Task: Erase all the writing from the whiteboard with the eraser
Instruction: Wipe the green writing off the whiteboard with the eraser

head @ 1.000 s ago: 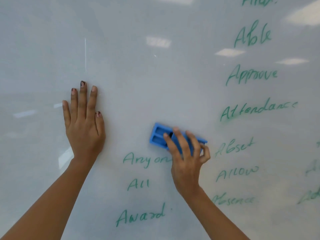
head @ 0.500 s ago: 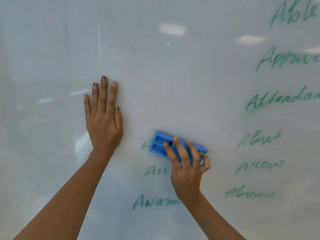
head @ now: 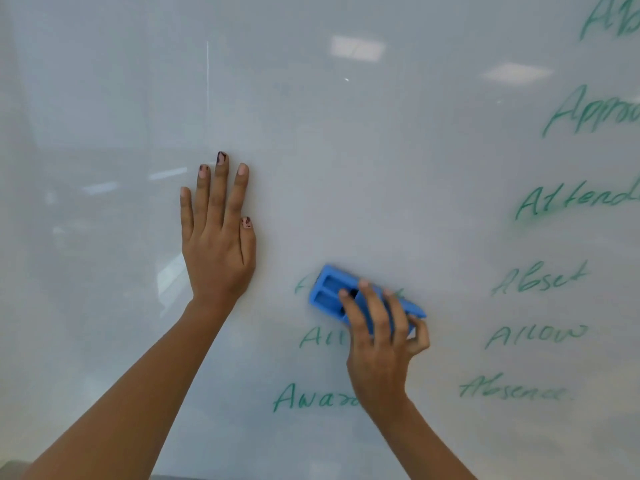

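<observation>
The whiteboard (head: 346, 168) fills the view. My right hand (head: 379, 344) grips a blue eraser (head: 329, 294) pressed flat on the board, over the faint smeared rest of the word "Anyone" (head: 302, 284). Below it stand the green words "All" (head: 320, 336) and "Award" (head: 311, 398), each partly hidden by my right hand. A second column at the right reads "Attend" (head: 575, 202), "Abset" (head: 540, 278), "Allow" (head: 535, 336) and "Absence" (head: 512, 389). My left hand (head: 218, 233) lies flat on the board, fingers up, left of the eraser.
More green words, "Approve" (head: 595, 110) and one cut off above it (head: 609, 19), run off the right edge. Ceiling lights reflect in the board's upper part. The board's bottom edge (head: 242, 477) shows at the frame's bottom.
The eraser has come down onto the word "Anyone" and wiped most of it away. The view has shifted left, so the right column sits nearer the edge. My left hand stays flat.
</observation>
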